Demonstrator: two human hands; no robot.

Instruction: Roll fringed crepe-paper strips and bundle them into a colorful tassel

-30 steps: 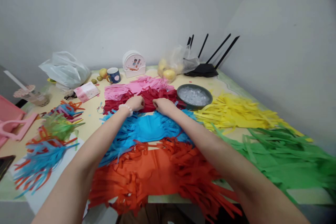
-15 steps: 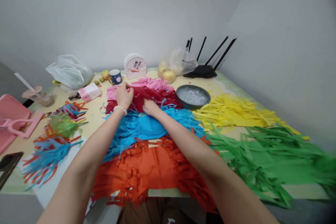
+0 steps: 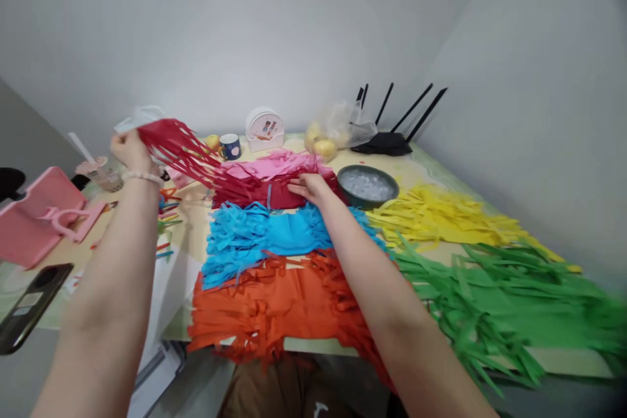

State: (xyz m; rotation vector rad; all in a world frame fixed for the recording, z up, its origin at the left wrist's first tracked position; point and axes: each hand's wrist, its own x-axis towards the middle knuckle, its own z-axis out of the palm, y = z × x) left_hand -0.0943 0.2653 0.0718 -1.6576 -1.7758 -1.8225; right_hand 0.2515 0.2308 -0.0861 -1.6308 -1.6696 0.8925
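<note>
My left hand (image 3: 131, 149) is closed on one end of a sheet of dark red fringed tissue paper (image 3: 183, 147), lifted to the left, its cut strips trailing down to the stack. My right hand (image 3: 309, 187) lies over the dark red fringed stack (image 3: 255, 192) with its fingers stretched out. Behind that stack lies pink fringed paper (image 3: 274, 164). Nearer to me are a blue fringed stack (image 3: 289, 235) and an orange one (image 3: 294, 304), whose fringe hangs over the table edge.
Yellow (image 3: 445, 215) and green fringed paper (image 3: 533, 313) spread at right. A dark bowl (image 3: 368, 187) with clear pieces, bagged fruit (image 3: 324, 149), a black router (image 3: 385, 144), a mug (image 3: 230, 147) and coaster holder (image 3: 265, 129) stand behind. Left are a drink cup (image 3: 105, 176), pink stand (image 3: 42, 219) and phone (image 3: 34, 304).
My left hand has pulled a dark red sheet off the stack, up and to the left. My right hand has moved right and opened out. The view has turned slightly left.
</note>
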